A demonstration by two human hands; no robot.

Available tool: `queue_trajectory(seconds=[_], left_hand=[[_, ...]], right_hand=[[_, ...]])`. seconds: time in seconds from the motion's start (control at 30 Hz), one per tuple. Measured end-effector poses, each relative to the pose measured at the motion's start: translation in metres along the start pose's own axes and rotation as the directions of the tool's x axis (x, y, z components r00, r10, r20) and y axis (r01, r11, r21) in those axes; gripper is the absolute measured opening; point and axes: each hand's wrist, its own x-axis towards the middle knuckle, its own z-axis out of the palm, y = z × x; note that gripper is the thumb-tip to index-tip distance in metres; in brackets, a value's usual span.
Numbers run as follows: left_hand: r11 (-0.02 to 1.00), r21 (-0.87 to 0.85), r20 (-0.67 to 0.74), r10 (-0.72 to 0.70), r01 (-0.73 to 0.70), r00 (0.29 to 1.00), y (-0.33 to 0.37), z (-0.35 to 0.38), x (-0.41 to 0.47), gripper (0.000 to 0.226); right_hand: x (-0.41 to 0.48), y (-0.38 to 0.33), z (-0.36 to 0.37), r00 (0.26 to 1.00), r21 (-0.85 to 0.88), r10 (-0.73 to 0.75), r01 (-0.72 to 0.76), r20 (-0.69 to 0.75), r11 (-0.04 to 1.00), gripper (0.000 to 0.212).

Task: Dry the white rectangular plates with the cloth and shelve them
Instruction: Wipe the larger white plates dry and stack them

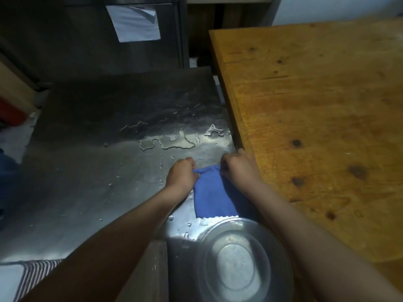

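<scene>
Both hands are closed on the far edge of the blue cloth (212, 192): the left hand (182, 173) pinches its far left corner, the right hand (236, 168) its far right corner, fingers curled tight around the fabric. The cloth lies folded on the wet steel surface (87, 182), its near edge just beside the rim of a metal bowl (242, 262) with water in it. Puddles (174, 142) sit just beyond the hands. A wooden table (316, 127) runs along the right, its edge close to the right hand.

No white rectangular plates show anywhere in this view, and no shelf can be made out, so the drying itself looks not yet begun; the step in hand seems to be readying the cloth.

To do it well, lift the cloth clear of the surface by both corners rather than dragging it far into the puddles, which would soak it. Keep it away from the bowl's water too. Open it so a dry face is outward, then find the plates, which must lie outside the frame
</scene>
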Motion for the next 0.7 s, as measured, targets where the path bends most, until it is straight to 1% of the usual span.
queue_trajectory(seconds=[0.07,0.13,0.17,0.23,0.27,0.33,0.37,0.43,0.53,0.6,0.7], left_hand=[[0.999,-0.027,-0.016,-0.036,0.036,0.999,-0.003,0.001,0.0,0.019],[0.996,-0.069,-0.012,-0.064,0.063,0.998,-0.004,0.0,0.0,0.024],[0.993,-0.092,-0.007,-0.072,0.072,0.997,-0.004,-0.002,-0.001,0.025],[0.987,-0.139,-0.002,-0.077,0.076,0.997,-0.005,-0.007,-0.005,0.023],[0.984,-0.161,-0.002,-0.074,0.073,0.997,-0.005,-0.01,-0.008,0.022],[0.973,-0.216,-0.005,-0.078,0.075,0.997,-0.008,-0.018,-0.016,0.022],[0.965,-0.251,-0.009,-0.087,0.082,0.996,-0.009,-0.023,-0.021,0.024],[0.938,-0.332,-0.025,-0.11,0.096,0.994,-0.012,-0.034,-0.034,0.024],[0.867,-0.488,-0.069,-0.149,0.097,0.986,-0.017,-0.055,-0.06,0.024],[0.845,-0.532,-0.139,-0.153,0.057,0.978,-0.023,-0.071,-0.082,0.024],[0.806,-0.591,-0.246,-0.148,-0.027,0.958,-0.038,-0.095,-0.124,0.023]], right_hand=[[-0.001,0.0,0.004,0.999,-0.004,0.012,-0.012,-0.036,1.0,0.023],[-0.002,0.0,0.004,0.999,0.025,0.034,-0.033,-0.016,0.999,0.036],[-0.004,-0.001,0.003,0.998,0.075,0.056,-0.057,0.003,0.996,0.042],[-0.007,-0.005,-0.003,0.991,0.248,0.129,-0.131,0.023,0.96,0.046],[-0.009,-0.009,-0.008,0.983,0.368,0.177,-0.18,0.043,0.912,0.046],[-0.014,-0.017,-0.018,0.962,0.602,0.242,-0.267,0.124,0.753,0.043],[-0.018,-0.022,-0.023,0.954,0.681,0.248,-0.294,0.167,0.671,0.043],[-0.026,-0.033,-0.035,0.95,0.757,0.235,-0.308,0.207,0.576,0.044],[-0.042,-0.056,-0.052,0.953,0.848,0.224,-0.287,0.204,0.445,0.048],[-0.054,-0.073,-0.063,0.955,0.901,0.218,-0.269,0.203,0.34,0.05],[-0.081,-0.102,-0.076,0.961,0.943,0.189,-0.244,0.203,0.225,0.049]])
